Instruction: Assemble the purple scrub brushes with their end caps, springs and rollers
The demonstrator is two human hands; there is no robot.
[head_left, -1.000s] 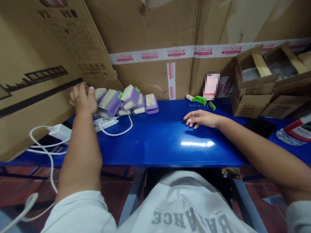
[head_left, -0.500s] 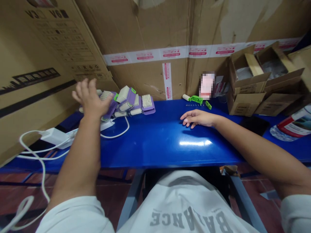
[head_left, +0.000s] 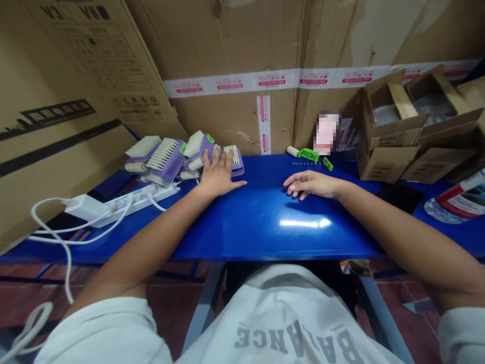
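Observation:
My left hand [head_left: 217,174] lies flat with fingers apart, its fingertips on the rightmost of several purple brushes with white bristles [head_left: 164,160]. The brushes lie in a cluster at the back of the blue table [head_left: 261,237]. My right hand [head_left: 312,184] rests palm down on the bare blue surface, holding nothing. Nearest to it, farther back, are a green plastic part [head_left: 308,154], a white roller [head_left: 292,150], a small green piece [head_left: 328,164] and a row of tiny screws [head_left: 306,164].
A white power strip [head_left: 140,198] with a plugged-in charger [head_left: 86,207] and white cables lies at the left. Open cardboard boxes [head_left: 390,146] stand at the back right. Large cardboard sheets [head_left: 235,45] form the back wall. The table's front edge lies before my body.
My left hand has moved right, from the left end of the brushes to the rightmost brush, and its fingers now lie flat. My right hand has not visibly moved.

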